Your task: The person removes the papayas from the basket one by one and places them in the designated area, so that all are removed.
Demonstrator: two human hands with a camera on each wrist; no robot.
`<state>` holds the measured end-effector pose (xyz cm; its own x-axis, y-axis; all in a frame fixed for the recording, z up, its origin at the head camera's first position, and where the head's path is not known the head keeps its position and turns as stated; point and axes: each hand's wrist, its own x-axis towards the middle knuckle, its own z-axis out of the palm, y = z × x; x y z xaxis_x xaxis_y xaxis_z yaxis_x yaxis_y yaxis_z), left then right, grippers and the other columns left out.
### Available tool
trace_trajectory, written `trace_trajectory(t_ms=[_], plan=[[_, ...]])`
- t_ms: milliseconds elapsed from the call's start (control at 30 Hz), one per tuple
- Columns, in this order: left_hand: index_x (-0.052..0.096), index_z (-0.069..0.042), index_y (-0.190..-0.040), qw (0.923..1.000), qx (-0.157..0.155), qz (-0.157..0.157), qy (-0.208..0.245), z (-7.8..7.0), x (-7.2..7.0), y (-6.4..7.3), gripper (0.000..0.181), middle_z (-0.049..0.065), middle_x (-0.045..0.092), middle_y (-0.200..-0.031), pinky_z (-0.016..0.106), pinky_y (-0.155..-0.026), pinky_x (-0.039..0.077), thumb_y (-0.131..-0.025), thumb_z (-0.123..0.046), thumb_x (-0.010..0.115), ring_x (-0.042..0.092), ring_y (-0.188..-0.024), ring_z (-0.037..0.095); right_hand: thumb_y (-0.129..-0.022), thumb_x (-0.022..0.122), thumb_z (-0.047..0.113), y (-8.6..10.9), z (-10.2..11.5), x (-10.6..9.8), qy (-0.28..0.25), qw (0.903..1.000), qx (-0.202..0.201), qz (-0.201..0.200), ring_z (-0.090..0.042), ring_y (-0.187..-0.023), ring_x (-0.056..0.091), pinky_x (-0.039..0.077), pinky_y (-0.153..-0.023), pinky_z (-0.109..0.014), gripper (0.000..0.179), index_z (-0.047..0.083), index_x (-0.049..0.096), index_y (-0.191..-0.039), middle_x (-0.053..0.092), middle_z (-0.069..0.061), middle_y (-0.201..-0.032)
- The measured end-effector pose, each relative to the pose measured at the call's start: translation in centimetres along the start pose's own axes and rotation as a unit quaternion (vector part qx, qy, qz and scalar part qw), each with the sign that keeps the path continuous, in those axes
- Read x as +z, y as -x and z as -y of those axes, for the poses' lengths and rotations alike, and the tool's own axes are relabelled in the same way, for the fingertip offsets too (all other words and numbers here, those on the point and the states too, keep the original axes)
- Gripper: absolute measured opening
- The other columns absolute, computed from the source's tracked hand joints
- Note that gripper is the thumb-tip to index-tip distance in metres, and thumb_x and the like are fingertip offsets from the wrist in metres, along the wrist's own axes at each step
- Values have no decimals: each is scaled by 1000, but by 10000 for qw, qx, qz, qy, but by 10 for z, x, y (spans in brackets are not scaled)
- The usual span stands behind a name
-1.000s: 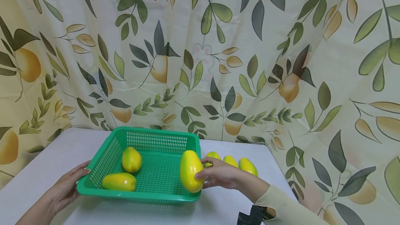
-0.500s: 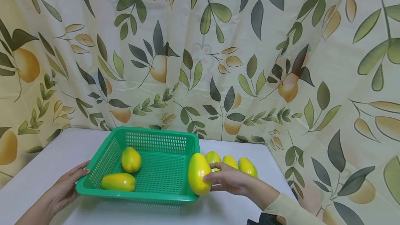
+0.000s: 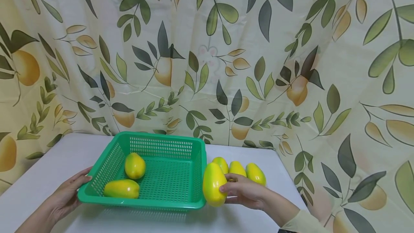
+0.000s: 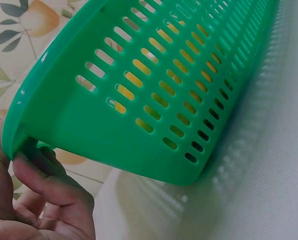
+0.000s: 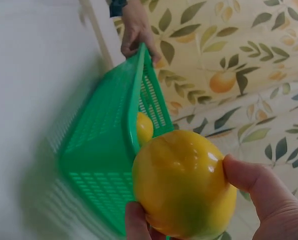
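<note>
My right hand (image 3: 245, 192) holds a glossy yellow-green papaya (image 3: 214, 184) upright between thumb and fingers, just outside the right wall of a green plastic basket (image 3: 168, 203). The right wrist view shows the thumb on one side of this papaya (image 5: 183, 185) and fingertips on the other. My left hand (image 3: 69, 194) grips the basket's left end; in the left wrist view its fingers curl under the rim (image 4: 19, 120). Inside the basket, on the left, are two papayas: one further back (image 3: 135, 166) and one lying lengthwise near the front (image 3: 121, 189).
Behind my right hand, three more papayas sit in a row on the white table (image 3: 258, 154): one on the left (image 3: 221, 164), a middle one (image 3: 237, 168) and one on the right (image 3: 256, 174). A leaf-and-fruit patterned curtain (image 3: 207, 64) hangs along the table's back edge.
My right hand has carried the papaya rightward, from over the basket's right end to outside its wall. The left hand and the basket stay practically where they were.
</note>
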<state>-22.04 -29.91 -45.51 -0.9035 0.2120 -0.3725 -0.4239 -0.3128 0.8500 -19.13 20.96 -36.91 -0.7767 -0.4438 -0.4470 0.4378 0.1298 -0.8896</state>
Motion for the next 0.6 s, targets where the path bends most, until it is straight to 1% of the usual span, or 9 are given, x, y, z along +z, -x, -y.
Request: trace_trajectory(t_ms=[167, 333, 433, 600], plan=[[61, -40, -91, 10000, -14, 38, 36, -1, 0, 1, 20, 0, 62, -96, 33, -79, 51, -88, -21, 56, 62, -87, 19, -83, 59, 15, 4, -8, -6, -265, 9996, 32, 27, -27, -98, 55, 42, -91, -46, 74, -4, 13, -137, 50, -17, -115], [60, -40, -92, 10000, -17, 34, 18, -1, 0, 1, 19, 0, 62, -96, 34, -80, 50, -88, -21, 56, 62, -87, 19, -83, 59, 15, 5, -16, -10, -262, 9997, 21, -17, -27, -97, 54, 43, -90, -46, 72, -5, 14, -137, 49, -17, -115], [60, -40, -91, 10000, -37, 18, 34, 0, 0, 1, 19, 0, 62, -96, 35, -81, 50, -88, -21, 56, 62, -88, 19, -82, 60, 14, 4, -21, -12, -244, 9996, 49, -128, -27, -97, 54, 44, -89, -47, 73, -6, 14, -136, 50, -17, -115], [60, -40, -91, 10000, -51, 2, 65, -1, 0, 0, 19, 0, 62, -96, 35, -81, 50, -88, -21, 57, 62, -88, 20, -80, 62, 12, 0, -30, -14, -159, 9988, 150, -432, -27, -96, 55, 46, -86, -47, 78, -8, 13, -137, 50, -18, -114]])
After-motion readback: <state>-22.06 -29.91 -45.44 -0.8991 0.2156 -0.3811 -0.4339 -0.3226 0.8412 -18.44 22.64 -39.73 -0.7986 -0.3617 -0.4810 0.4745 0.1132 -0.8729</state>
